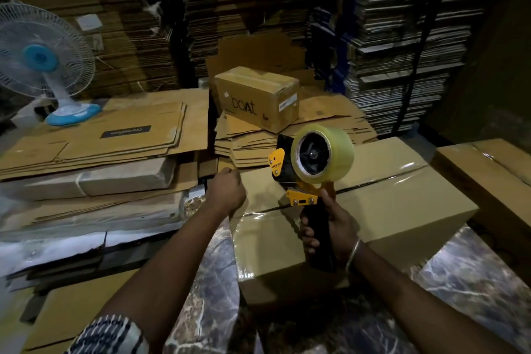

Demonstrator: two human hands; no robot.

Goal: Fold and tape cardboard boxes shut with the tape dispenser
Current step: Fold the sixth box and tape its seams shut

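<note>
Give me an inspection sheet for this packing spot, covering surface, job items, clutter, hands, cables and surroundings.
Surface: marbled floor, partly lit.
Job's things: cardboard box closed, clear tape along its top seam and down the near side; tape dispenser held above it, roll loaded.
Clutter: flattened cartons stacked to the left; small printed box on another flat stack behind.
Hands: left hand at the box's far left corner, fingers curled; right hand grips the dispenser handle.
Cables: nothing seen.
Surroundings: table fan at left; tall stacks of flat cardboard behind; second taped box at right.
</note>
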